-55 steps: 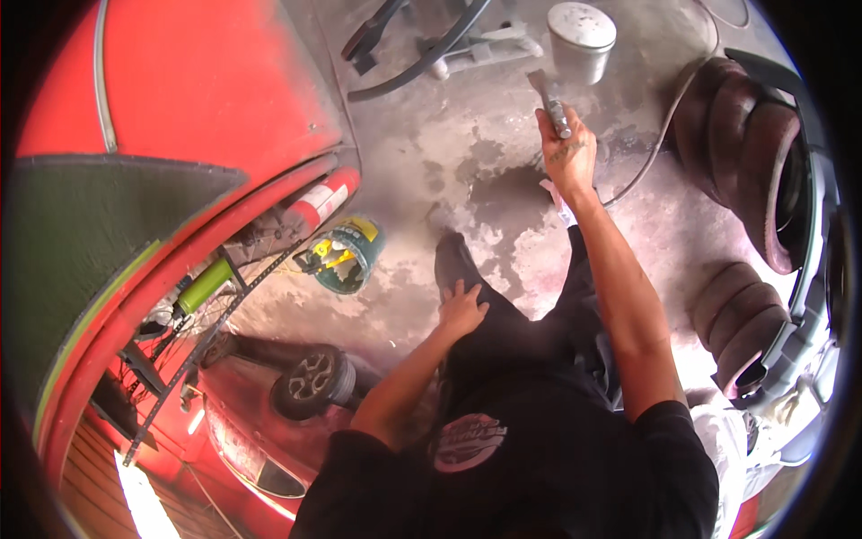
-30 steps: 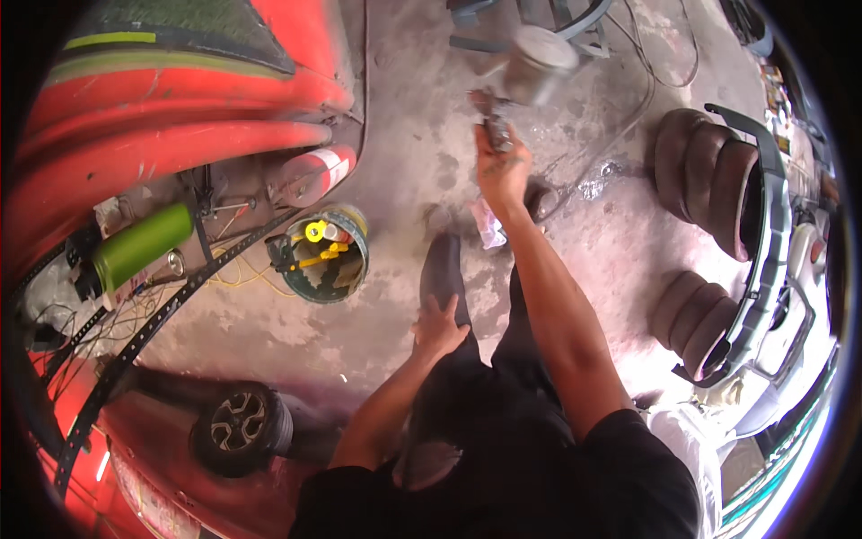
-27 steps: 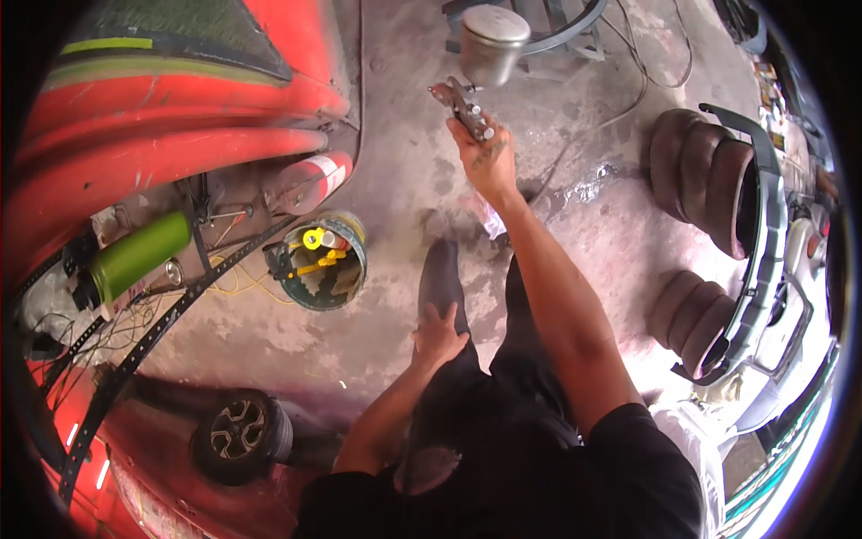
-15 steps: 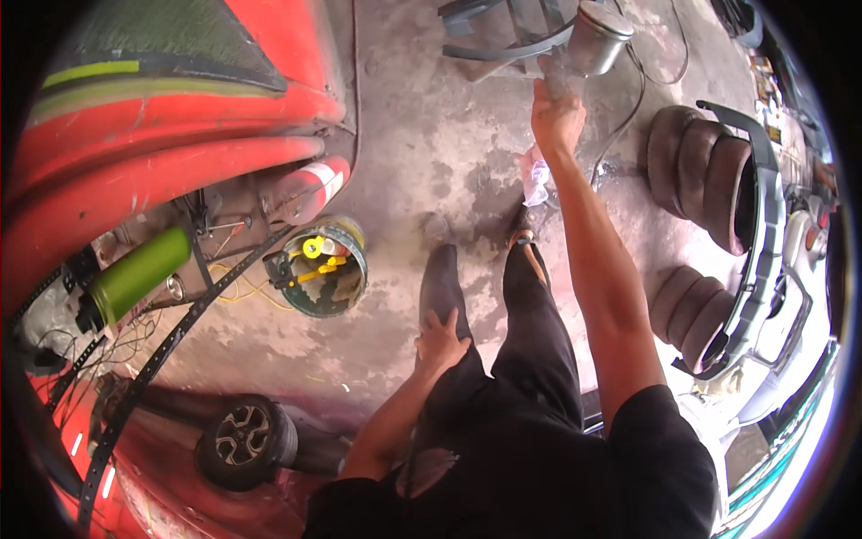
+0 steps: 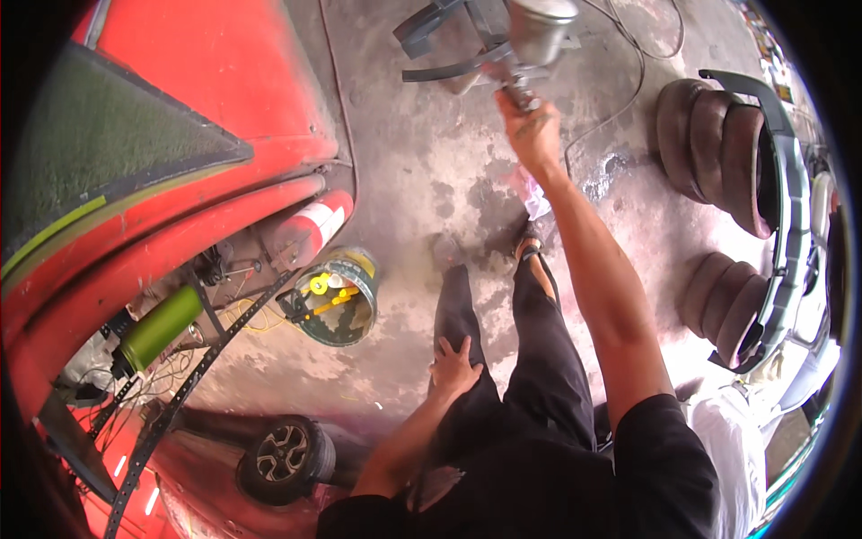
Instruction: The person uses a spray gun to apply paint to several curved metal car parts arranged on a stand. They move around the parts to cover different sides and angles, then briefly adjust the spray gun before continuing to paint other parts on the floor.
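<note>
Stretched out ahead of me, my right hand (image 5: 532, 135) is closed round the handle of a spray gun (image 5: 519, 79) with a round metal cup (image 5: 544, 22) on top. Just beyond the gun, partly covered by it, is a dark grey trim part (image 5: 449, 70) with curved bars. A hose (image 5: 593, 126) runs over the floor near the gun; where it joins is not clear. My left hand (image 5: 456, 366) rests on my left thigh near the knee, fingers spread, holding nothing.
Left stands a red car body panel (image 5: 224, 81). Below it are a bucket (image 5: 373, 314) with yellow tools, a green cylinder (image 5: 162, 331) and a wheel (image 5: 285, 456). At right, stacked tyres (image 5: 696, 139) stand beside a bumper (image 5: 790, 207). A pinkish cloth (image 5: 532, 193) lies by my right foot.
My right hand has carried the spray gun left and slightly toward me, now overlapping the trim part more. My view has shifted; my left hand stays on the thigh.
</note>
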Demonstrator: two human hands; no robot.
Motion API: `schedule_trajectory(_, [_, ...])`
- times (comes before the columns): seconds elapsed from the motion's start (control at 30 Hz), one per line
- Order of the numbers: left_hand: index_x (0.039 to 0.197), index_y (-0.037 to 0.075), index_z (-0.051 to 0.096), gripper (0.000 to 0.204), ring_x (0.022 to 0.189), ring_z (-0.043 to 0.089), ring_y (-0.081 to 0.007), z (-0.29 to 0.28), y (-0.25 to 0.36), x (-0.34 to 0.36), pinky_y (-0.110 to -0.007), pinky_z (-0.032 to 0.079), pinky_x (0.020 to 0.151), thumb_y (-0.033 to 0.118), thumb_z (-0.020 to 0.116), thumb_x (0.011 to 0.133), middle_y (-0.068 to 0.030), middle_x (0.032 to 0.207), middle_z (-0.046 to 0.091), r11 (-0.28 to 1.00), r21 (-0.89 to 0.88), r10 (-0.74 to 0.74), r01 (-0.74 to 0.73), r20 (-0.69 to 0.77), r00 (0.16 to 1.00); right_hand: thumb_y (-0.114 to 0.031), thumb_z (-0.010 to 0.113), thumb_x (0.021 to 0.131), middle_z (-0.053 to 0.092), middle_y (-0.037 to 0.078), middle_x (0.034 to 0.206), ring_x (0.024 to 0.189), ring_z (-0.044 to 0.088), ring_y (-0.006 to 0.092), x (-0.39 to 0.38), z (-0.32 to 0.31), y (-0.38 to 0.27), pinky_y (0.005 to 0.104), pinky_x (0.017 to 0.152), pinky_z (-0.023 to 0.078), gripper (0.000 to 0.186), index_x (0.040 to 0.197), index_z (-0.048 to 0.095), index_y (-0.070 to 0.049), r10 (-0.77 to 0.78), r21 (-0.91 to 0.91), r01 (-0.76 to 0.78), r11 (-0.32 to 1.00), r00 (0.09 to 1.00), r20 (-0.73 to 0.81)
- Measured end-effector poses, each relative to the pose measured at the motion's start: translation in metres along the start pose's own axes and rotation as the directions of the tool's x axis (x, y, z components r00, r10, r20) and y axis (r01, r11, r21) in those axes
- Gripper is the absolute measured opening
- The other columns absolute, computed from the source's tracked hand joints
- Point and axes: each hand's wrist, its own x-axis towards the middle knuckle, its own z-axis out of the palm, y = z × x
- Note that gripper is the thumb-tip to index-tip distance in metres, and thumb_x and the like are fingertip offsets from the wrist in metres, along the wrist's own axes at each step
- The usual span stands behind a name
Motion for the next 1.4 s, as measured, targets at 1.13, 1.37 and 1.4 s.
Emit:
schedule_trajectory(1.13, [0.159, 0.026, 0.039, 0.075, 0.142, 0.033, -0.0588, 0.005, 0.052, 0.016, -0.074, 0.043, 0.096, 0.047, 0.067, 0.092, -0.0356, 0.165, 0.012, 0.989, -0.051, -0.133, 0.136, 0.064, 0.989, -0.037, 0.072, 0.091, 0.072, 0.026, 0.085, 0.086, 0.071, 0.0468, 0.082, 0.070, -0.081, 0.0516, 0.078, 0.058, 0.036, 0.097, 0.073, -0.001, -0.367, -0.240, 0.464, 0.853, 0.859, 0.357])
schedule_trajectory(1.37, [0.159, 0.024, 0.039, 0.072, 0.142, 0.034, -0.0586, -0.017, 0.016, 0.022, -0.073, 0.043, 0.098, 0.047, 0.063, 0.095, -0.0339, 0.167, 0.012, 0.986, -0.123, -0.105, 0.110, 0.048, 0.993, -0.038, 0.077, 0.090, 0.070, 0.028, 0.079, 0.084, 0.070, 0.0471, 0.033, 0.093, -0.056, 0.0473, 0.073, 0.055, 0.041, 0.102, 0.074, 0.001, -0.341, 0.014, 0.368, 0.930, 0.844, 0.415])
schedule_trajectory(1.4, [0.158, 0.024, 0.040, 0.071, 0.142, 0.034, -0.0589, -0.020, 0.012, 0.025, -0.073, 0.043, 0.097, 0.047, 0.062, 0.095, -0.0338, 0.167, 0.012, 0.986, -0.135, -0.090, 0.094, 0.029, 0.995, -0.037, 0.077, 0.090, 0.070, 0.028, 0.079, 0.084, 0.070, 0.0469, 0.036, 0.088, -0.055, 0.0471, 0.073, 0.055, 0.041, 0.102, 0.074, 0.001, -0.354, 0.034, 0.369, 0.929, 0.858, 0.372])
